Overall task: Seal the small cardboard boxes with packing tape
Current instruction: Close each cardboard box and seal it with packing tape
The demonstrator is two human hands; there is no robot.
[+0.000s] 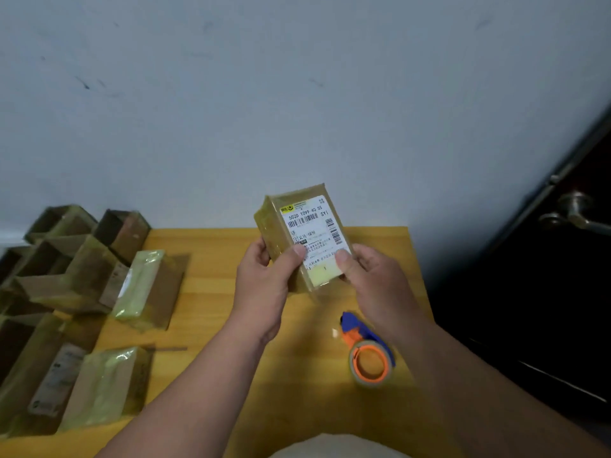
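My left hand and right hand grip the taped box by its lower edges; it looks light, stiff, slick.

One box is held above the table by two hands, left and right. One tape dispenser lies on the table, near its right edge. A pile of boxes covers the table's left side; blur prevents an exact count.
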